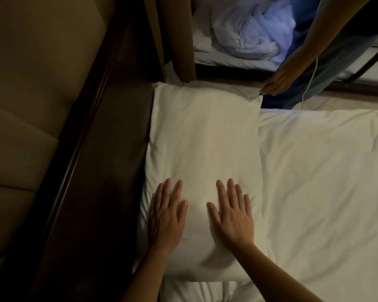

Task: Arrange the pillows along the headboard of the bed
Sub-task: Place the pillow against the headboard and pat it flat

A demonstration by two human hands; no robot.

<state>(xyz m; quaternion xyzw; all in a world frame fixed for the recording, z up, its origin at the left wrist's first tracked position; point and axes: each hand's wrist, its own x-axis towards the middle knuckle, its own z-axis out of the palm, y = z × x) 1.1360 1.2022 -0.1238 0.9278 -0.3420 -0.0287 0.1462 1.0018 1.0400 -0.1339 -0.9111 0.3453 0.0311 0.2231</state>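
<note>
My left hand (166,216) and right hand (231,216) lie open and flat on the pillow (203,136), which sits against the headboard (109,162) at the bed's (325,171) head edge. I judge this the smoothing step; next, square its corners.

White pillow (203,149) flat vs headboard (109,171)

The left hand (167,216) lies flat, palm down, its fingers (174,192) straight, close together and pointing away from the body, the thumb held a little apart on the inner side. The right hand (232,216) lies flat beside it in the same way, palm down, fingers (231,190) extended and slightly spread, thumb angled inward toward the left hand. The two hands are near each other but apart, not touching. Both bare forearms run in from the lower edge, converging slightly toward the wrists
</note>
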